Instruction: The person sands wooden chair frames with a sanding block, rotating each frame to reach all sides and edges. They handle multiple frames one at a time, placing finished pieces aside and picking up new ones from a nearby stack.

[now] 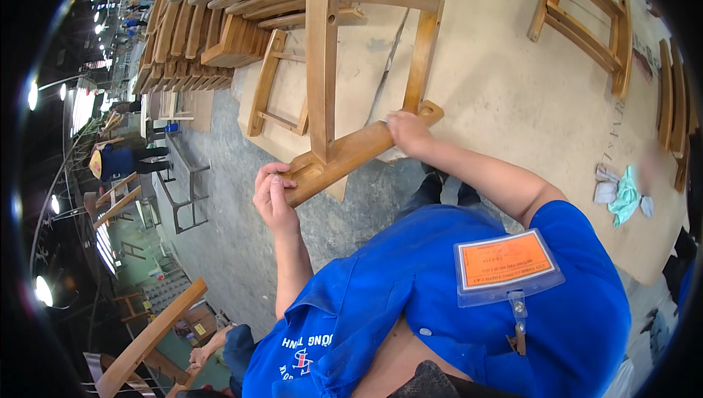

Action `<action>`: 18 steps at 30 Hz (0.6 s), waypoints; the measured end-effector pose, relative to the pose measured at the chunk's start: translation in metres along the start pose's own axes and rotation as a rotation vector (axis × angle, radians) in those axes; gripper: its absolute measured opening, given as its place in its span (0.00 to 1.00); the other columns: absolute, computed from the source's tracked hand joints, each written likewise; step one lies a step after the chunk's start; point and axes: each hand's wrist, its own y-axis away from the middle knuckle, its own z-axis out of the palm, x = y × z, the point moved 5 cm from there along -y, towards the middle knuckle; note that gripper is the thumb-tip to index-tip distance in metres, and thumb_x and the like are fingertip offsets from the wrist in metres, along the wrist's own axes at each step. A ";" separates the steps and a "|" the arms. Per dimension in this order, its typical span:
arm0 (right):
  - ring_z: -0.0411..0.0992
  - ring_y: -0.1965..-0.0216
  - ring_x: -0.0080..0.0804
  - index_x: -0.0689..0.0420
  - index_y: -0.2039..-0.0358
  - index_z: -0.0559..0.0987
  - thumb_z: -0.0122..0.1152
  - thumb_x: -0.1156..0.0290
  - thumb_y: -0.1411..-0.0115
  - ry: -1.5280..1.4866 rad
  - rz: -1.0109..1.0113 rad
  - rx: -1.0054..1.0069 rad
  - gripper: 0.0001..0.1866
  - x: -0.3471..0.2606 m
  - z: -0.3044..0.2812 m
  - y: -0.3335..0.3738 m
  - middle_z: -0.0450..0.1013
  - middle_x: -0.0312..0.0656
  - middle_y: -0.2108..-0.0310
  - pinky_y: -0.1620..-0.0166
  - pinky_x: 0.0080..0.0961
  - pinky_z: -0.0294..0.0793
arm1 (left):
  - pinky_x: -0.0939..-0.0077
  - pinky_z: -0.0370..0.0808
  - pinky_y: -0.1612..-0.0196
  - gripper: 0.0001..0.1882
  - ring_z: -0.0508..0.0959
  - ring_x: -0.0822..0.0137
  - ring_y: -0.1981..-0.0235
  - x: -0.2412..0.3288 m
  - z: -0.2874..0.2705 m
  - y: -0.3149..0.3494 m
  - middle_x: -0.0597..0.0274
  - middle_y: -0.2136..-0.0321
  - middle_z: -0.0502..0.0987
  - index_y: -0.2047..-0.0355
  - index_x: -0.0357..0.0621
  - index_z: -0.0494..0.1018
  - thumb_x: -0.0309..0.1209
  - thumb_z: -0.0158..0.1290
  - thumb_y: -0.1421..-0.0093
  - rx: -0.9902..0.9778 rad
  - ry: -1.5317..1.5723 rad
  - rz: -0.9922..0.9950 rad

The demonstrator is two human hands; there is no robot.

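Observation:
A brown wooden chair frame is held up in front of me, with two upright legs and a curved rail across their far ends. Its near board is wide and flat, with a rounded hollow cut close to the left end. My left hand grips that left end, thumb and fingers closed about the edge. Toward the board's other end, my right hand is closed on the near side, its fingertips partly hidden. Behind the held piece, a smaller wooden frame lies on the cardboard-covered table.
Stacked curved wooden parts fill the table's far left. Another frame lies far right, near more curved pieces and a turquoise cloth. A metal stand is on the floor at left. A co-worker's hand shows lower left.

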 end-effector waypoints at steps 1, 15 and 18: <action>0.70 0.54 0.44 0.63 0.65 0.77 0.45 0.72 0.41 0.031 0.000 0.024 0.13 0.001 0.000 -0.001 0.74 0.51 0.63 0.48 0.40 0.68 | 0.73 0.67 0.58 0.16 0.72 0.64 0.63 0.003 0.000 0.001 0.51 0.65 0.76 0.84 0.33 0.70 0.26 0.42 0.41 0.004 -0.016 0.016; 0.70 0.56 0.45 0.61 0.72 0.79 0.44 0.73 0.44 0.090 0.103 0.002 0.13 0.020 -0.007 -0.008 0.74 0.49 0.65 0.51 0.37 0.70 | 0.69 0.64 0.53 0.18 0.71 0.62 0.60 0.026 0.016 -0.007 0.47 0.65 0.75 0.84 0.33 0.69 0.28 0.41 0.39 -0.048 -0.058 0.061; 0.71 0.57 0.45 0.61 0.73 0.79 0.44 0.72 0.43 0.140 0.084 0.004 0.13 0.021 -0.005 -0.005 0.74 0.49 0.66 0.52 0.39 0.71 | 0.69 0.65 0.53 0.18 0.72 0.61 0.61 0.028 0.016 -0.009 0.46 0.65 0.75 0.84 0.33 0.69 0.28 0.41 0.39 -0.039 -0.053 0.066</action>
